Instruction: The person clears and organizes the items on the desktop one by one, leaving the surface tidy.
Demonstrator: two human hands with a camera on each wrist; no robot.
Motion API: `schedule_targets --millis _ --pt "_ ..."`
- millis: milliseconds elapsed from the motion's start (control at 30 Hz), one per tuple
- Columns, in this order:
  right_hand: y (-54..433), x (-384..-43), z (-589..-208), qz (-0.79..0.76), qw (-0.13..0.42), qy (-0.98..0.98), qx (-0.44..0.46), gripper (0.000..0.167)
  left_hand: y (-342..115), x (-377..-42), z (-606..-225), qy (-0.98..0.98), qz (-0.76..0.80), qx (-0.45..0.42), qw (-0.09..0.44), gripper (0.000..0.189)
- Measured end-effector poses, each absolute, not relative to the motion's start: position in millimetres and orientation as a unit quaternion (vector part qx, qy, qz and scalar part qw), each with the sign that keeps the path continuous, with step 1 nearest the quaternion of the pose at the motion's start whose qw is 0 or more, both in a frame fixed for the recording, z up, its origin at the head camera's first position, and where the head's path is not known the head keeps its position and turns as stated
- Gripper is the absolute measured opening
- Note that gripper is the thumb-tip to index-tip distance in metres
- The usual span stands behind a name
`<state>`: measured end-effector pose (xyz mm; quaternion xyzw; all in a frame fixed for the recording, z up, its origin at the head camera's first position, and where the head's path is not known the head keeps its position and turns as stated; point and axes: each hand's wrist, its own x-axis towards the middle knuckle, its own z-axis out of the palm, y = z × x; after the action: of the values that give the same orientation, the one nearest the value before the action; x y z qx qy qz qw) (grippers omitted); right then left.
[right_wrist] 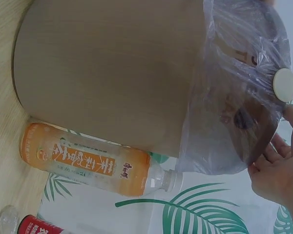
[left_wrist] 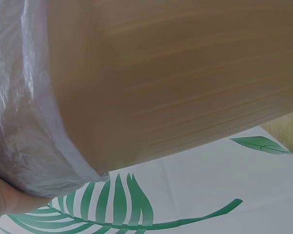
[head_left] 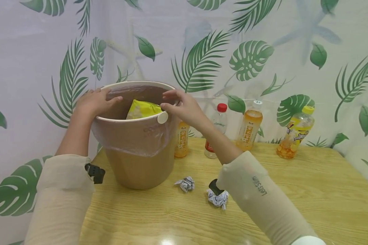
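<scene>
A brown trash can (head_left: 138, 166) with a cream rim stands at the table's left side. A clear plastic bag (head_left: 135, 143) lines it and folds down over its outside. Inside, near the top, sits a yellow snack packet (head_left: 144, 109). My left hand (head_left: 93, 102) grips the rim's left side, its thumb over the opening; only part of that hand shows in the left wrist view, against the bag. On the right side, my right hand (head_left: 187, 108) holds the rim beside a round cream button (head_left: 162, 117), fingers bent around the edge.
Two crumpled paper balls (head_left: 186, 184) lie on the wooden table (head_left: 159, 217) before the can. Along the back stand an orange drink bottle (head_left: 182, 139), a red-capped bottle (head_left: 219, 119), a white-capped bottle (head_left: 249, 127) and a yellow-capped bottle (head_left: 295, 132). Behind hangs a leaf-print sheet (head_left: 171, 20).
</scene>
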<state>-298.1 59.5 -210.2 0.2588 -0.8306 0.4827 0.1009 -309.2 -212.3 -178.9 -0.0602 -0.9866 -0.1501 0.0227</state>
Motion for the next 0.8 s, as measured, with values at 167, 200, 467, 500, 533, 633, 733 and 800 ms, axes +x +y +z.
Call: schedule_targets --millis 167,200,467,500,533,633,733,800 --pt "76.5 -293.5 -210.6 0.495 0.112 -0.816 0.276 0.039 -212.4 -309.3 -178.7 -0.987 -0.150 -0.060 0.023 0.076" --pt "80.7 -291.7 -211.0 0.501 0.113 -0.813 0.275 0.039 -212.3 -309.4 -178.7 -0.987 -0.150 -0.060 0.023 0.076" --pt "115.7 -272.5 -222.6 0.515 0.113 -0.805 0.272 0.042 -210.6 -310.1 -179.2 -0.987 -0.149 -0.057 0.028 0.076" --pt "119.9 -269.7 -224.9 0.509 0.113 -0.810 0.269 0.042 -210.6 -310.3 -179.3 -0.987 -0.148 -0.057 0.028 0.076" --pt "123.9 -267.0 -227.5 0.505 0.113 -0.813 0.267 0.042 -210.6 -310.4 -179.4 -0.987 -0.148 -0.056 0.028 0.076" --pt "135.1 -260.0 -236.6 0.503 0.109 -0.813 0.272 0.041 -210.7 -310.8 -179.8 -0.987 -0.150 -0.055 0.027 0.077" --pt "144.9 -252.3 -247.6 0.502 0.101 -0.814 0.275 0.040 -210.8 -311.0 -180.4 -0.987 -0.152 -0.052 0.026 0.077" --pt "150.6 -247.0 -256.3 0.494 0.099 -0.821 0.271 0.039 -211.1 -311.1 -181.0 -0.987 -0.152 -0.051 0.026 0.077"
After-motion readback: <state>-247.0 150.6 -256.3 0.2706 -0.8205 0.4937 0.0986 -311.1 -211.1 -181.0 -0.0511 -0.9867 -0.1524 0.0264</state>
